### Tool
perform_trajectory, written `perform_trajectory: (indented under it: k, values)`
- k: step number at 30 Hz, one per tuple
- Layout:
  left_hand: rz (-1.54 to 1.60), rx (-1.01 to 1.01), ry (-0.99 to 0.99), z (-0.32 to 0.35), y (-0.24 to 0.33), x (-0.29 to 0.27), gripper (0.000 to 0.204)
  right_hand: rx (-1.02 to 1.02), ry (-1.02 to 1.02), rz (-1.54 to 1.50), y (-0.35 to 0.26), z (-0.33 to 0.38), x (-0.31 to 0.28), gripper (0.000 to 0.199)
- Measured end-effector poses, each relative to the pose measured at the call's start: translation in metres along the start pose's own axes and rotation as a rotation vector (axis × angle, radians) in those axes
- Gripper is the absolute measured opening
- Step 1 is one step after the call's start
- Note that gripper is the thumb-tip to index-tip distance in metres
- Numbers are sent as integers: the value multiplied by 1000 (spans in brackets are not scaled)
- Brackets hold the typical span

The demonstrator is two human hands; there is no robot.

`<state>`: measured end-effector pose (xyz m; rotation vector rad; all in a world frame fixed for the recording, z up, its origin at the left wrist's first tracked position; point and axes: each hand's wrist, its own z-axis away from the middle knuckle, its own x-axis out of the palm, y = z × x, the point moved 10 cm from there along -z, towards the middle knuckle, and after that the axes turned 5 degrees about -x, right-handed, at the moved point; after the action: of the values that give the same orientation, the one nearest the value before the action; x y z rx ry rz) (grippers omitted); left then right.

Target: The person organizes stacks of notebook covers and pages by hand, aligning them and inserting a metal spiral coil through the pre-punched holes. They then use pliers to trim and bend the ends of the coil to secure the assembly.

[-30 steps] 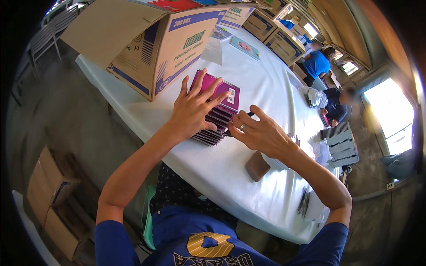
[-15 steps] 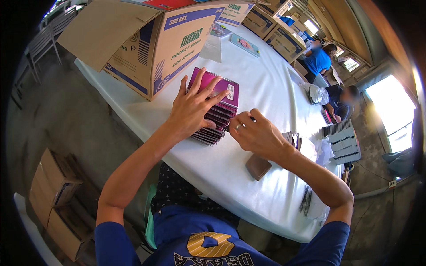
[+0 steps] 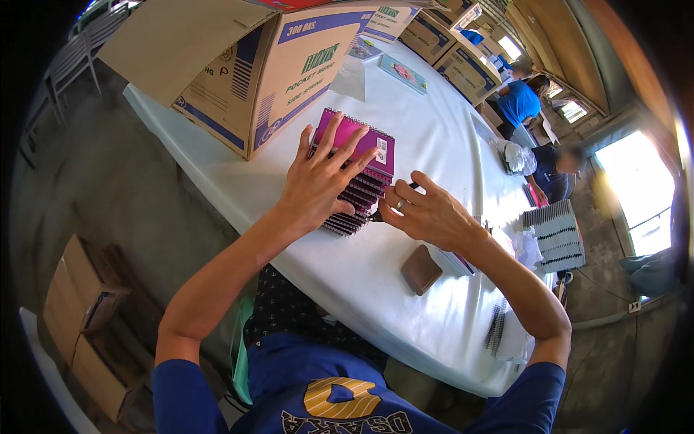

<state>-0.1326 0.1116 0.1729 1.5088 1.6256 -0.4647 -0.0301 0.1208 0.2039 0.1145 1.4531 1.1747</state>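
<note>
A stack of purple-covered spiral notebooks [image 3: 369,140] stands on the white-covered table in front of me, metal coils along the edges. My left hand [image 3: 318,179] lies over the top cover with its fingers spread, its thumb against the near side of the stack. At the stack's right side my right hand [image 3: 431,211], wearing a ring, is closed round a slim black tool [image 3: 375,216]. The tool's tip meets the notebooks' edges; the fingers hide most of it, so its exact kind is unclear. A brown block [image 3: 421,270] lies near the right wrist.
A large open carton [image 3: 303,79] stands at the back left. Piled white notebooks [image 3: 555,235] and crumpled plastic [image 3: 516,158] lie to the right. A teal-covered book [image 3: 403,74] sits farther back. Two people work at the far right. Cardboard boxes [image 3: 79,289] stand on the floor at left.
My right hand has shifted slightly right, its index finger lifting away from the others. My left hand stays on the stack. The view has moved a little.
</note>
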Motion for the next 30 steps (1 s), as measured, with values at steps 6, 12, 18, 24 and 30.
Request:
perform_trajectory:
  k: [6,12,18,24,30]
  values:
    - [-5,-11,-12,-1,-2,2,110,316,-548,-165,-16,4,39,12]
    - [10,44,-5,10,10,2,111,139,-115,-128,-2,8,1,26]
    - [-22,32,-16,10,12,5,109,81,-36,-29,-23,14,14,20]
    - [-25,27,-8,13,8,3,109,424,-428,-130,-26,6,31,14]
    - [-64,43,-35,23,11,10,110,190,-28,-88,-19,6,10,19]
